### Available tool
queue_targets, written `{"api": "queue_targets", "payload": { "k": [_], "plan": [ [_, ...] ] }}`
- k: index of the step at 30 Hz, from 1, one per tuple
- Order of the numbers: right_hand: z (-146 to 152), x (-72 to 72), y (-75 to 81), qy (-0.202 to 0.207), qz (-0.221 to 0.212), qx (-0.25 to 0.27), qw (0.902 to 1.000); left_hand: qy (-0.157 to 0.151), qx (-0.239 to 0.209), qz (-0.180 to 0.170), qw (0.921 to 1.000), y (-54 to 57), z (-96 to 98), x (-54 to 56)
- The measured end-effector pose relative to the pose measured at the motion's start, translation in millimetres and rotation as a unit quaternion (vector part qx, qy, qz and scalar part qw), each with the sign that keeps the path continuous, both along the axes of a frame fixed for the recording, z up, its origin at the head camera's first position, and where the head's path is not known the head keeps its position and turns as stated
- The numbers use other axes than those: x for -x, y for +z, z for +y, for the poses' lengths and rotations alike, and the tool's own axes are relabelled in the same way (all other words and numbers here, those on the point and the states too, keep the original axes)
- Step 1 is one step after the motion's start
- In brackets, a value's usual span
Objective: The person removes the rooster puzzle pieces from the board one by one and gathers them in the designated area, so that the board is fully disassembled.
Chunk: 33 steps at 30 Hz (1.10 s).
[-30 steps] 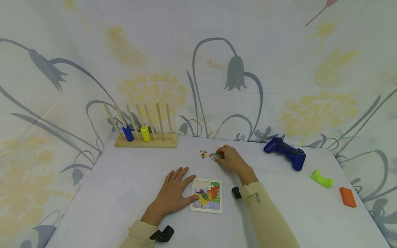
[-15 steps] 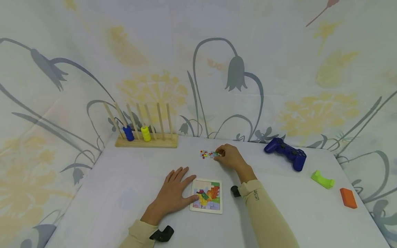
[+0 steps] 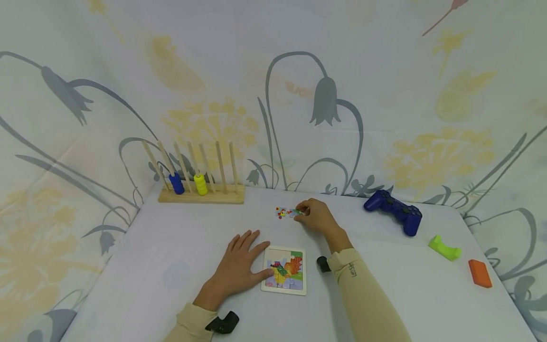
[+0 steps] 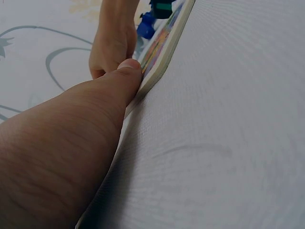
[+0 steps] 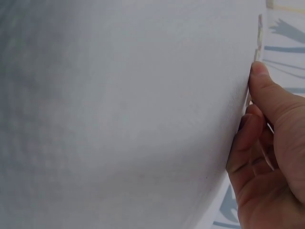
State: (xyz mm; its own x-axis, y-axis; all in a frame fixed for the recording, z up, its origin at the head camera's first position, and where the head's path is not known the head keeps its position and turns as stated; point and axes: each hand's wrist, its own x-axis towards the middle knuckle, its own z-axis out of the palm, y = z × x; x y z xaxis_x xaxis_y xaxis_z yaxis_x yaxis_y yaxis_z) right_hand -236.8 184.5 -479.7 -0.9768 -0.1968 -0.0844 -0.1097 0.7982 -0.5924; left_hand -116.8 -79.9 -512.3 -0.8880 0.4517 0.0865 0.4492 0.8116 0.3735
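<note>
My left hand (image 3: 237, 267) lies spread on the white table, its thumb resting on the left edge of a framed jigsaw puzzle (image 3: 283, 290). Assembled pieces in that frame form a colourful picture; a pale bare area shows at its upper left. Farther back, my right hand (image 3: 318, 219) pinches a small jigsaw piece (image 3: 293, 213) with thumb and fingers, low at the tabletop. Another jigsaw piece (image 3: 280, 212), with red and yellow spots, lies right against its left side. In the right wrist view the thumb (image 5: 259, 69) is at the pieces' edge, and the fingers are curled beneath.
At the back left stands a wooden peg rack (image 3: 213, 195) with blue rings (image 3: 176, 184) and yellow rings (image 3: 200, 184). To the right lie a dark blue game controller (image 3: 394, 211), a green curved block (image 3: 444, 247) and an orange block (image 3: 480, 273). Flower-patterned cloth (image 3: 273, 95) hangs behind the table.
The piece in my right hand has slid slightly left, and the narrow gap to the spotted piece has closed. My left hand and the framed puzzle have stayed put.
</note>
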Motion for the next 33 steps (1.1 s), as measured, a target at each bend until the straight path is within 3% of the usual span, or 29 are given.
{"api": "queue_targets", "payload": {
  "k": [11,17,33],
  "plan": [
    [1.4,1.3,-1.2,-0.009,0.003,0.007,0.9999,-0.001,-0.003,-0.006,1.0,4.2,-0.1,0.3],
    [8.6,-2.8,-3.5,-0.034,-0.006,0.044,0.9984,-0.005,-0.008,-0.009,0.9999,5.4,0.3,0.6],
    [12.4,-40.0,-13.8,-0.035,-0.01,0.1,0.9943,-0.002,-0.01,-0.009,0.9999,3.9,-0.3,-2.1]
  ]
}}
